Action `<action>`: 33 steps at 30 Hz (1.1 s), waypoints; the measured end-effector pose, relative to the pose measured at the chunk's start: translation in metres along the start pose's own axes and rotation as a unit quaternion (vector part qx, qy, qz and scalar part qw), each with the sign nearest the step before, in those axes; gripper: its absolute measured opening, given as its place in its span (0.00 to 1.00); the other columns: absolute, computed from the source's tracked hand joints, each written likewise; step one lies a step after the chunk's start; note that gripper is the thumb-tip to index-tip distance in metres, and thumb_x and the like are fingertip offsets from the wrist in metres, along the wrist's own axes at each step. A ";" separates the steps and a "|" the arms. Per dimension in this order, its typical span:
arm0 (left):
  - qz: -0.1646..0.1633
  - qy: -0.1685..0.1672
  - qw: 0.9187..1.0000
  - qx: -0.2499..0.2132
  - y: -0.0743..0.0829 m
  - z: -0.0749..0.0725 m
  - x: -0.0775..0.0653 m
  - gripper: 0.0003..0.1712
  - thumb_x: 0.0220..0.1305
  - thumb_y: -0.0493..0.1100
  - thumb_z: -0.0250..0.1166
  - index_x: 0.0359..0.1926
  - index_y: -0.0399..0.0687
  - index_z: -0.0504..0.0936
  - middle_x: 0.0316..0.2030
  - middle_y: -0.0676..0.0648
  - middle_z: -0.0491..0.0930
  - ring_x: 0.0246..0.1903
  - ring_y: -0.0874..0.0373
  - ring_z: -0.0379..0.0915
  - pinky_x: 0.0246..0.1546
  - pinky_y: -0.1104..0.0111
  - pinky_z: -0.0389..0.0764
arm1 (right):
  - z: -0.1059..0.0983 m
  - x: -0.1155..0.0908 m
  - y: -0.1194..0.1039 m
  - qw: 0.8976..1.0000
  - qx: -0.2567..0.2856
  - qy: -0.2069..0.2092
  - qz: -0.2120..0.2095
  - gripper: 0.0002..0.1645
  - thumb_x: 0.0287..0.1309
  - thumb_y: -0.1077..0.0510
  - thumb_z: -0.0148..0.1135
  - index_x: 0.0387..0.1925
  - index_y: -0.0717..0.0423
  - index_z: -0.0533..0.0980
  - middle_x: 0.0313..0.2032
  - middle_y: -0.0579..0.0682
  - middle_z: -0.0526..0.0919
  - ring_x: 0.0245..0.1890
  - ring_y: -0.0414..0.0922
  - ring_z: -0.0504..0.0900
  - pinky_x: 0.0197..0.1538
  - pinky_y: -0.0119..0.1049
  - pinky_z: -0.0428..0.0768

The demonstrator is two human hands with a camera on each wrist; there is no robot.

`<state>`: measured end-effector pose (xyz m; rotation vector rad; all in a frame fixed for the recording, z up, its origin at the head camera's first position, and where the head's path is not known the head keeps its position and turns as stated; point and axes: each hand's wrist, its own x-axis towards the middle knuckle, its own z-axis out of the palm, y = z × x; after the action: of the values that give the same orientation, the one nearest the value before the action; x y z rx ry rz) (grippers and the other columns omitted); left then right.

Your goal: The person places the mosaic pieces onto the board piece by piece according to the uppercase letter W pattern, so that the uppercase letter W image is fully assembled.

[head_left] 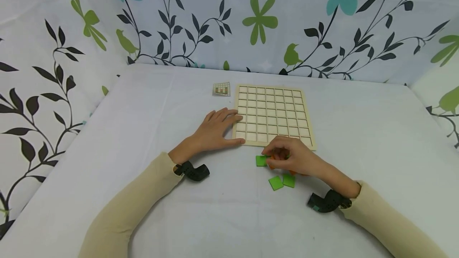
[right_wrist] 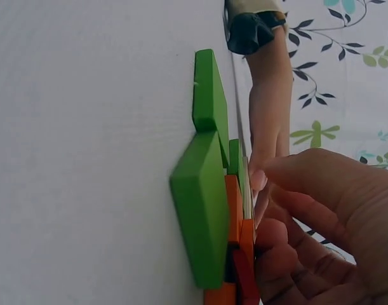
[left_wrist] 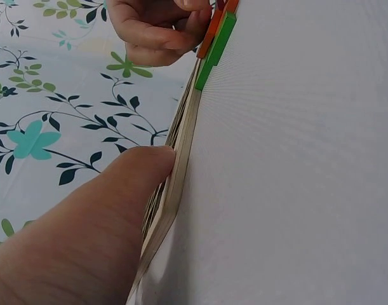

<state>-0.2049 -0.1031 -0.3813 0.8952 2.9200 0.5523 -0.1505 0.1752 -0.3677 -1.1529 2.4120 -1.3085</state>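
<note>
My left hand (head_left: 215,130) lies at the left edge of a pale wooden grid board (head_left: 270,112), fingers spread. Its thumb (left_wrist: 159,159) touches the board's rim near the front corner. Just in front of the board, my right hand (head_left: 292,154) is among small square tiles with its fingers bent. A green tile (head_left: 261,161) lies by its fingertips, and an orange tile (right_wrist: 234,206) shows close to them. The hand hides part of the tile group, so I cannot tell whether it pinches one. A red tile (right_wrist: 244,276) sits beside the orange ones.
Two more green tiles (head_left: 276,182) lie on the white tabletop (head_left: 229,218), nearer to me. A small card with a coloured grid pattern (head_left: 221,89) is past my left hand, left of the board. Leaf-patterned cloth (head_left: 201,19) hangs behind the table.
</note>
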 end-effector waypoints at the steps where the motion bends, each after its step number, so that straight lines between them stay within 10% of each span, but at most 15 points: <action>1: 0.000 0.000 1.000 0.002 0.000 0.000 0.000 0.42 0.61 0.69 0.60 0.71 0.57 0.65 0.72 0.50 0.58 0.74 0.46 0.46 0.71 0.46 0.46 | 0.000 0.000 0.000 1.000 -0.002 0.000 0.004 0.11 0.55 0.65 0.70 0.41 0.57 0.83 0.31 0.46 0.78 0.24 0.38 0.72 0.26 0.28 0.73; 33: 0.003 0.002 1.000 0.000 -0.001 0.002 0.000 0.42 0.61 0.68 0.61 0.71 0.56 0.64 0.72 0.50 0.57 0.74 0.45 0.45 0.71 0.46 0.44 | 0.011 0.001 -0.011 0.994 -0.105 -0.002 0.027 0.14 0.51 0.60 0.74 0.42 0.56 0.83 0.39 0.45 0.78 0.26 0.37 0.68 0.29 0.28 0.69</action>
<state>-0.2051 -0.1030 -0.3831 0.9050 2.9226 0.5549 -0.1399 0.1637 -0.3653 -1.1277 2.6077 -1.0556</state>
